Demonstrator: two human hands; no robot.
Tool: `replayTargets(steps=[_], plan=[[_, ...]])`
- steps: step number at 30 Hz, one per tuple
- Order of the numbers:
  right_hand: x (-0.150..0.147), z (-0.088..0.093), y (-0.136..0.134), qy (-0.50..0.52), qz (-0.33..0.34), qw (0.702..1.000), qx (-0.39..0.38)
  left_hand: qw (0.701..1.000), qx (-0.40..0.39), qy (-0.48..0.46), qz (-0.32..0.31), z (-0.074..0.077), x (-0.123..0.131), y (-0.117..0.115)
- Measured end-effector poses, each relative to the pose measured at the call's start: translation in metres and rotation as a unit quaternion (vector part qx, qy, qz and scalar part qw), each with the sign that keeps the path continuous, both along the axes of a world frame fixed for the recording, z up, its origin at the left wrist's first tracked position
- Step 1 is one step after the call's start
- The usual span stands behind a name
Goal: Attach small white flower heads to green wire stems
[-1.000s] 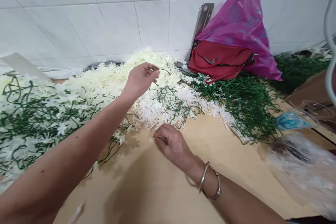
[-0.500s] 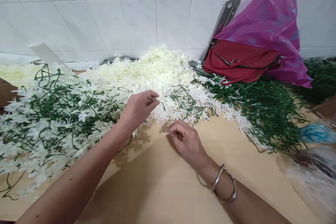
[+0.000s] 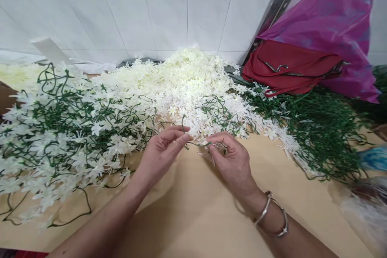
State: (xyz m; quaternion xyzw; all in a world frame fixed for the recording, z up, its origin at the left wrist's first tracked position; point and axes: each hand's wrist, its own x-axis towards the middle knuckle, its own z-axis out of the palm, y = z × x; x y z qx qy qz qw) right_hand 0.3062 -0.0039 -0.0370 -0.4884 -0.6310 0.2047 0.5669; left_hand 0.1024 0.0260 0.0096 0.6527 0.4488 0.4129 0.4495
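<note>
While the left hand (image 3: 161, 155) and right hand (image 3: 235, 162) are both pinched nearly closed on a wiry green stem (image 3: 197, 144) between them, just above the tabletop (image 3: 193, 213), I'd call this one unfinished. Plenty look done, judging by the flowered stems (image 3: 96, 129) piled at left, but loose white blossoms (image 3: 189, 70) and bare green stalks (image 3: 323, 129) are left.

Your workspace: a small workshop or a home
You have heaps of white artificial flowers (image 3: 187, 74) and green stems (image 3: 323, 133) across a table (image 3: 193, 217) by a white tiled wall (image 3: 166, 12), plus a red handbag (image 3: 294, 58) against a purple bag (image 3: 335, 20).
</note>
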Motion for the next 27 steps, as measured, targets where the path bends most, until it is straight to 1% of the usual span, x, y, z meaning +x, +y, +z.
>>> replayTargets(steps=[2, 5, 6, 7, 8, 10, 12, 14, 17, 20, 22, 27], plan=[[0.002, 0.0, 0.001, 0.006, -0.013, 1.0, 0.0, 0.999, 0.047, 0.02, 0.015, 0.0, -0.003, -0.009], [0.003, 0.0, 0.002, 0.013, -0.03, 0.999, -0.008, 0.989, 0.125, 0.008, 0.079, 0.005, -0.004, -0.022], [0.004, 0.001, 0.002, 0.018, -0.033, 0.999, -0.011, 0.987, 0.129, -0.011, 0.092, 0.007, -0.004, -0.026], [0.005, 0.001, 0.003, 0.024, -0.035, 0.999, -0.017, 0.989, 0.115, -0.034, 0.086, 0.009, -0.003, -0.029], [0.005, 0.002, 0.003, 0.032, -0.036, 0.999, -0.024, 0.993, 0.084, -0.056, 0.063, 0.008, -0.003, -0.032], [0.006, 0.002, 0.004, 0.047, -0.043, 0.997, -0.038, 0.997, 0.002, -0.07, -0.019, 0.003, -0.002, -0.038], [0.007, 0.001, 0.006, 0.06, -0.053, 0.996, -0.047, 0.994, -0.053, -0.036, -0.09, -0.007, -0.001, -0.042], [0.008, 0.0, 0.007, 0.068, -0.058, 0.995, -0.051, 0.99, -0.066, 0.028, -0.123, -0.018, 0.0, -0.046], [0.007, 0.0, 0.006, 0.066, -0.055, 0.995, -0.052, 0.988, -0.018, 0.097, -0.115, -0.029, 0.003, -0.049], [0.006, 0.002, 0.005, 0.054, -0.051, 0.996, -0.051, 0.988, 0.059, 0.117, -0.077, -0.036, 0.005, -0.047], [0.006, 0.003, 0.004, 0.049, -0.048, 0.997, -0.047, 0.985, 0.097, 0.124, -0.064, -0.041, 0.006, -0.046], [0.007, 0.002, 0.004, 0.032, -0.054, 0.997, -0.039, 0.975, 0.134, 0.164, -0.06, -0.048, 0.005, -0.046]])
